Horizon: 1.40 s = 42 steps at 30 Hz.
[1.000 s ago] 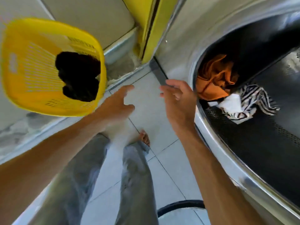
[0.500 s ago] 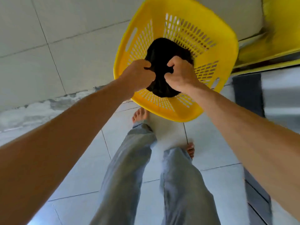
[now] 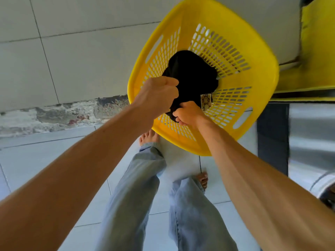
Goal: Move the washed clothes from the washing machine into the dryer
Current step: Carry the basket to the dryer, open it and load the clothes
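A yellow slotted laundry basket point(image 3: 253, 57) stands on the floor against the tiled wall. Inside it lies a bunched black garment point(image 3: 192, 75), with a small patterned piece of cloth point(image 3: 206, 103) showing at its lower right edge. My left hand point(image 3: 157, 95) is clenched on the garment's left side. My right hand point(image 3: 188, 113) grips its lower edge, just inside the basket's near wall. Only a strip of a steel machine front point(image 3: 311, 142) shows at the right edge; its drum is out of view.
A grey tiled wall with a chipped, stained base point(image 3: 63, 115) runs behind the basket. A yellow panel point(image 3: 315, 51) stands at the upper right. My legs in light jeans point(image 3: 137, 196) and bare feet are below the basket on the pale floor tiles.
My view swung from the machine drum to the basket. Both hands went from open in the air to gripping the black garment, and my right hand has since slid lower on it.
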Available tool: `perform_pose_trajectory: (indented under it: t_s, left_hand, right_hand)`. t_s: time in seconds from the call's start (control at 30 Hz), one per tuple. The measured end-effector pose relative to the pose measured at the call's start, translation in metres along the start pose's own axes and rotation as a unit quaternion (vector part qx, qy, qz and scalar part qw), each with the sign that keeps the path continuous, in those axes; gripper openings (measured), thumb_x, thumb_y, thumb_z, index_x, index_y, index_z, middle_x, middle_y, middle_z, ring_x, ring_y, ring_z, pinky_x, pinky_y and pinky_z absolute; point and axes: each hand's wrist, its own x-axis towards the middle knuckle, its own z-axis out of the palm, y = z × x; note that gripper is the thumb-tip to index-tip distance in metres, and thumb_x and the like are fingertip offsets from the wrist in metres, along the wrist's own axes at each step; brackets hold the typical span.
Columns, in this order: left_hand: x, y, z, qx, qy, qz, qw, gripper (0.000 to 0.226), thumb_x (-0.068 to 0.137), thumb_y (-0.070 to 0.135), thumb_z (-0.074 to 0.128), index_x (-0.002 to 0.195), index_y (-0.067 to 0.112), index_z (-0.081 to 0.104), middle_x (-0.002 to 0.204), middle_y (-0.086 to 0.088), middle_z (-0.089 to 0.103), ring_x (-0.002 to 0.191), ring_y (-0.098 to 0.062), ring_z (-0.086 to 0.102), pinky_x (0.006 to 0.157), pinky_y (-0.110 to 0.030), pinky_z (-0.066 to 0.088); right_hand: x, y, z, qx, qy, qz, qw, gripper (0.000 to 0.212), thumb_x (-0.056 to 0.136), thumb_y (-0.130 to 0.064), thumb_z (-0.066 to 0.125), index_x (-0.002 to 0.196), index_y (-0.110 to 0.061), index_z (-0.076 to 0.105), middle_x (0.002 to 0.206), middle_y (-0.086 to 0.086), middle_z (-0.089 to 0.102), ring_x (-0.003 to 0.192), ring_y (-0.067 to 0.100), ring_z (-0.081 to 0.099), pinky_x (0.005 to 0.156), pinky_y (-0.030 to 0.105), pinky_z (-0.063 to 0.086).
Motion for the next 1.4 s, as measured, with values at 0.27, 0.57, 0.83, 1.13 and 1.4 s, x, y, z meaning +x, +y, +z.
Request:
perform_pose_trajectory:
  t_s: [0.27,0.57,0.83,1.13,1.4]
  left_hand:
    - [-0.058,0.025,0.036,-0.057,0.15,0.02,0.987,0.036,0.091,0.025,0.054,0.127,0.025,0.057,0.092,0.005,0.063,0.088,-0.015,0.062,0.063,-0.022,0.05]
    - [-0.125,0.065,0.053,-0.215,-0.08,-0.112,0.967,0.023,0.098,0.021,0.05,0.115,0.009,0.06,0.099,-0.013,0.064,0.076,-0.02,0.066,0.071,-0.03,0.056]
    - [-0.183,0.084,0.038,-0.249,-0.258,-0.057,0.932,0.046,0.055,0.003,0.045,0.094,0.01,0.069,0.084,-0.015,0.058,0.076,-0.032,0.058,0.075,-0.037,0.047]
    - [-0.232,0.101,0.053,-0.062,-0.393,-0.016,0.917,0.022,0.037,0.011,0.052,0.055,0.009,0.064,0.058,-0.008,0.056,0.054,-0.019,0.05,0.057,-0.028,0.037]
    - [-0.199,0.095,0.081,-0.146,-0.099,-0.081,0.981,0.028,0.077,0.037,0.06,0.087,0.011,0.065,0.093,-0.015,0.065,0.095,-0.032,0.065,0.083,-0.04,0.054]
  right_hand:
    - [-0.195,-0.044,-0.083,0.225,0.018,-0.11,0.968,0.007,0.089,-0.002,0.06,0.089,-0.001,0.068,0.054,-0.004,0.057,0.051,0.008,0.054,0.064,0.034,0.052]
    - [-0.349,-0.039,-0.12,0.086,0.095,-0.32,0.939,0.007,0.085,-0.021,0.06,0.079,-0.021,0.064,0.067,-0.007,0.063,0.067,0.009,0.06,0.06,0.02,0.049]
    - [-0.278,0.007,-0.152,0.34,0.085,-0.1,0.931,0.05,0.09,-0.014,0.063,0.132,-0.041,0.057,0.128,0.002,0.061,0.11,0.02,0.064,0.085,0.038,0.056]
    - [-0.268,-0.011,-0.137,0.495,-0.064,-0.084,0.863,0.035,0.09,-0.019,0.068,0.124,-0.016,0.062,0.111,0.015,0.073,0.102,0.03,0.07,0.085,0.038,0.059]
    - [-0.372,0.003,-0.136,0.602,0.008,-0.079,0.795,0.037,0.079,-0.004,0.048,0.048,-0.022,0.039,0.049,-0.003,0.039,0.048,0.016,0.039,0.052,0.03,0.027]
